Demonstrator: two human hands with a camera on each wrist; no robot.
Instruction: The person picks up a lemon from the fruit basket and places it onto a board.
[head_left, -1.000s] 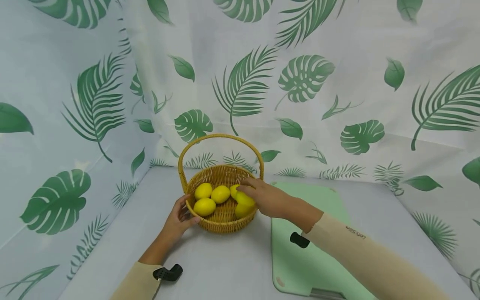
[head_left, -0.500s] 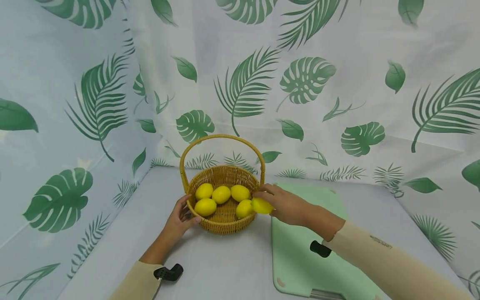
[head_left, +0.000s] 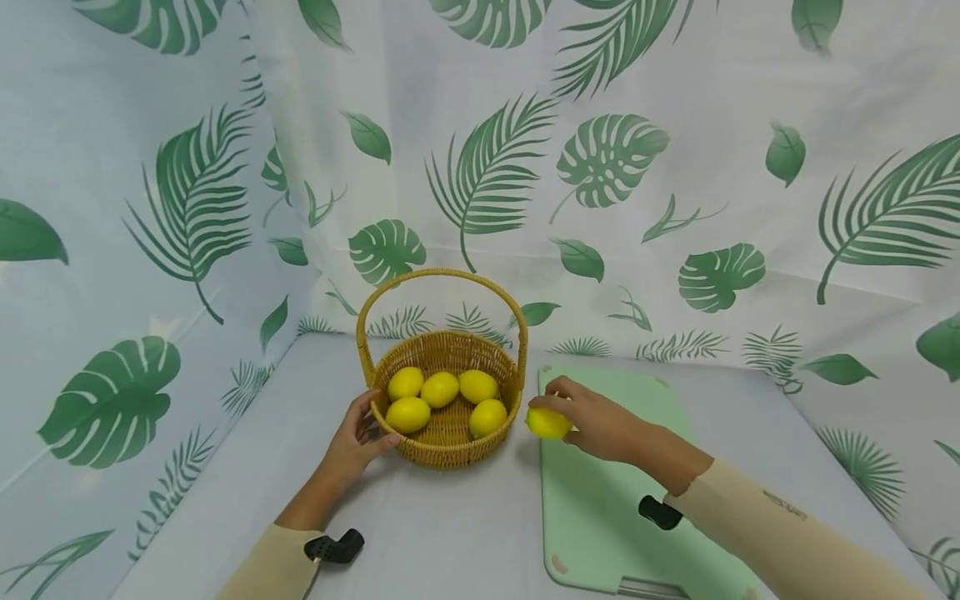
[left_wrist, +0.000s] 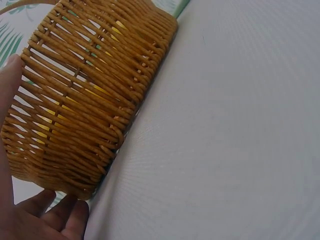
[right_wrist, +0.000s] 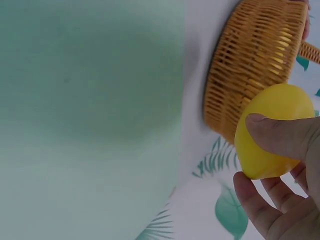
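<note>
At the far left, a white backdrop (head_left: 480, 75) printed with green leaves rises beside the pale surface (head_left: 435, 533) and runs on behind it to the right edge. A beige left sleeve (head_left: 270, 567) reaches in from the bottom, with a black wrist device (head_left: 335, 547) at its cuff. The left hand (head_left: 362, 433) grips the left side of a woven basket (head_left: 450, 456), its thumb at the near rim and its other fingers against the outer side; the left wrist view shows the fingertips against the weave low down. The basket stands upright on the surface, its arched handle (head_left: 442, 272) raised. Inside lie five yellow lemons (head_left: 440, 389): two at the left, one behind the other and near each other, one in the middle, and two at the right, again one behind the other. Just right of the basket and apart from it, a sixth lemon (head_left: 547, 423) is pinched between the thumb and fingers of the right hand (head_left: 600, 421), raised over the left edge of a pale green board (head_left: 592, 525). The board lies flat, with a metal strip (head_left: 651, 588) along its near edge. The right sleeve (head_left: 795, 533) crosses above it toward the lower right, a second black device (head_left: 660, 512) beneath the cuff.
</note>
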